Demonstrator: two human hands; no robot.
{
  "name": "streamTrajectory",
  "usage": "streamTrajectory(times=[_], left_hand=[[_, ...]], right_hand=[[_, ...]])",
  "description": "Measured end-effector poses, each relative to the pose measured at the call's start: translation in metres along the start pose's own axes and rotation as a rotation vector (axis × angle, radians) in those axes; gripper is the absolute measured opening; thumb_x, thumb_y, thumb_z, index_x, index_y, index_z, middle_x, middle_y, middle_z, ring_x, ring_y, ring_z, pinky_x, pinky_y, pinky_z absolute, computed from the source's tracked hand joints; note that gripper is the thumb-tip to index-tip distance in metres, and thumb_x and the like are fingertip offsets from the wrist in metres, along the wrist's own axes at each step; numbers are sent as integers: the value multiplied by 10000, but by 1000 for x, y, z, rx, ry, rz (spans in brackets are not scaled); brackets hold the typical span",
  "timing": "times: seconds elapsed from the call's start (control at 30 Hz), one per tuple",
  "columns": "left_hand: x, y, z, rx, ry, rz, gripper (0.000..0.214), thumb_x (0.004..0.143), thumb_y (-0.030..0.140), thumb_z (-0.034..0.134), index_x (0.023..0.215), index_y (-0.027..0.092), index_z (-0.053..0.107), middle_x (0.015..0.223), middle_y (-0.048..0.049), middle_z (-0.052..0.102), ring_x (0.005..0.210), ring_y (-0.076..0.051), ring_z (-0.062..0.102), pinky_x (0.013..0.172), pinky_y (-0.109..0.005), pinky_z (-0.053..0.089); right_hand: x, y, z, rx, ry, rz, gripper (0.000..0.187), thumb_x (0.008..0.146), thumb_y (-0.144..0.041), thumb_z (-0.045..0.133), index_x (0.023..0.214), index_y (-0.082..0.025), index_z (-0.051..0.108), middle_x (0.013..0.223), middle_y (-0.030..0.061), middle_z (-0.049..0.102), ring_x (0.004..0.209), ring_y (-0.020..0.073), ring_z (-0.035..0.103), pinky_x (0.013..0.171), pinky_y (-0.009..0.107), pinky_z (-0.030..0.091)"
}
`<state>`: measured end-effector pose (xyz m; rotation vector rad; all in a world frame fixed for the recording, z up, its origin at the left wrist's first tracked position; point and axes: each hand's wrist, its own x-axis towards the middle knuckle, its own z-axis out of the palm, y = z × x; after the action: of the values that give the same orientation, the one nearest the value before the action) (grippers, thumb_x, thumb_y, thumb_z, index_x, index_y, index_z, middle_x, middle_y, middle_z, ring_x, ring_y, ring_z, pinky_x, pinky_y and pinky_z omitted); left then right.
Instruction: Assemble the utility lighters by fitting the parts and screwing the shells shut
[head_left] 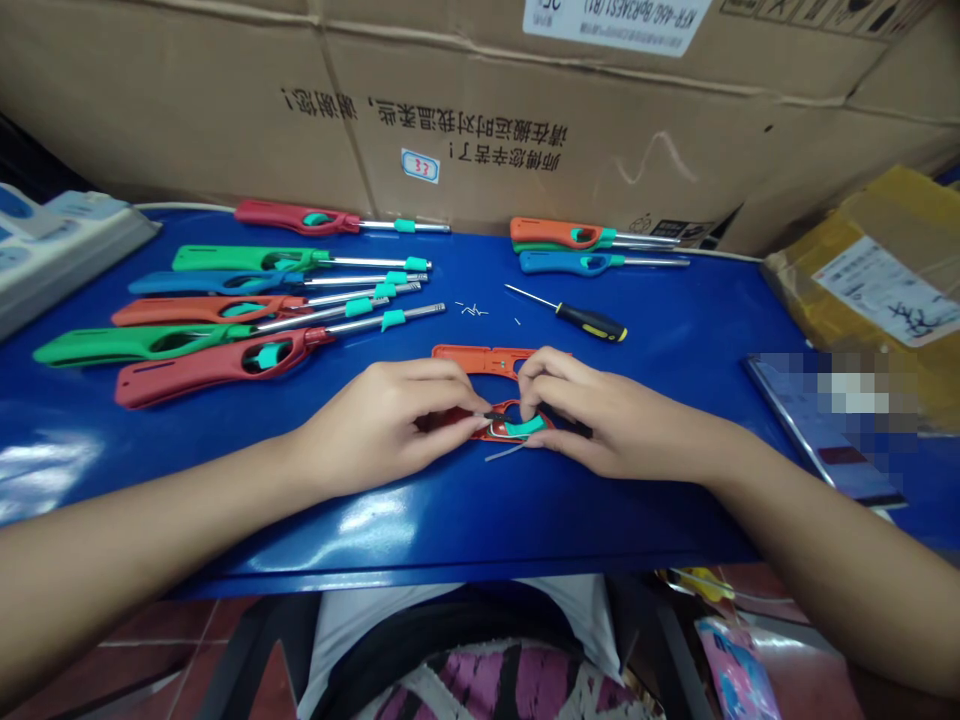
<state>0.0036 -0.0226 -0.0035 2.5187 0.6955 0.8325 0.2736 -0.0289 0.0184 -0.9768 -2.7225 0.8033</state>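
Observation:
An opened orange gas lighter casing (495, 432) lies on the blue table between my hands, its inside facing up. Within it sit a green trigger (526, 427) and a thin white wire, and a pale thin tube (504, 453) sticks out below. My left hand (405, 415) is closed, thumb and forefinger pinching a small dark part (496, 415) over the casing. My right hand (592, 410) closes its fingers and thumb around the casing's right side by the trigger. The other orange casing half (476, 358) lies just behind, partly covered by my right fingers.
Several assembled lighters (225, 355) lie at the left, and a few more (562, 235) at the back right. A screwdriver (592, 322) and small screws (471, 310) lie behind my hands. A large carton (450, 100) closes off the back; a power strip (67, 240) stands left, a taped box (885, 280) right.

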Motion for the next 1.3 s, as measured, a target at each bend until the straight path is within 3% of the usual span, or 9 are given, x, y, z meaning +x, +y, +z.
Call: streamTrajectory(times=[0.13, 0.23, 0.4, 0.5, 0.6, 0.77, 0.93, 1.1, 1.3], left_hand=[[-1, 2, -1, -7, 1, -4, 99, 960, 188, 672, 987, 149, 759, 928, -43, 751, 779, -110, 705, 719, -198, 549], [-2, 2, -1, -8, 12, 0, 106, 957, 188, 672, 975, 141, 766, 920, -47, 750, 770, -109, 706, 712, -192, 548], [-2, 2, -1, -17, 1, 9, 108, 954, 169, 669, 981, 125, 763, 922, -54, 747, 784, -110, 708, 732, -189, 551], [-2, 2, -1, -28, -8, -3, 103, 953, 167, 669, 980, 125, 759, 925, -52, 745, 794, -112, 708, 740, -192, 555], [-3, 2, 0, -39, -12, -14, 106, 956, 170, 666, 989, 131, 759, 925, -46, 741, 794, -111, 705, 739, -196, 556], [-2, 2, -1, -31, -25, -29, 109, 957, 177, 669, 990, 134, 763, 934, -44, 738, 800, -116, 704, 750, -209, 558], [-2, 2, -1, -29, -25, -23, 108, 957, 175, 665, 985, 135, 760, 919, -42, 738, 785, -114, 703, 736, -206, 556], [-2, 3, -1, -29, -22, -24, 107, 958, 180, 667, 992, 137, 759, 923, -39, 738, 793, -115, 702, 740, -214, 559], [-2, 3, 0, -30, -21, -34, 112, 964, 185, 660, 992, 143, 760, 922, -35, 737, 787, -113, 698, 738, -214, 558]], right_hand=[[1, 4, 1, 68, 53, -22, 94, 991, -277, 634, 1037, -200, 604, 1151, 66, 595, 1016, 186, 601, 877, 324, 483], [2, 7, 1, 150, 118, -22, 104, 956, -279, 696, 983, -189, 650, 1000, 32, 608, 824, 134, 570, 718, 270, 463], [5, 6, 0, 449, 244, 141, 200, 898, -357, 756, 901, -175, 673, 869, 16, 623, 634, 91, 555, 553, 241, 463], [6, 3, -2, 718, 254, 265, 252, 894, -384, 761, 973, -171, 651, 737, 0, 647, 608, 115, 626, 566, 251, 540], [5, 0, -4, 879, 251, 238, 237, 896, -329, 764, 1013, -158, 650, 801, 25, 689, 692, 137, 689, 648, 276, 611], [6, -3, -4, 866, 311, 178, 295, 778, -239, 868, 984, -171, 668, 1005, 28, 653, 743, 98, 637, 591, 207, 576], [6, -2, -3, 780, 265, 140, 164, 966, -208, 643, 1122, -167, 671, 1049, 53, 689, 820, 117, 678, 727, 258, 604], [4, -3, -4, 831, 257, 174, 229, 984, -253, 635, 1202, -194, 602, 1144, 92, 729, 1027, 188, 719, 850, 322, 599], [5, -2, -3, 730, 315, 170, 186, 880, -272, 769, 1032, -198, 693, 1063, 55, 662, 886, 152, 659, 802, 308, 571]])
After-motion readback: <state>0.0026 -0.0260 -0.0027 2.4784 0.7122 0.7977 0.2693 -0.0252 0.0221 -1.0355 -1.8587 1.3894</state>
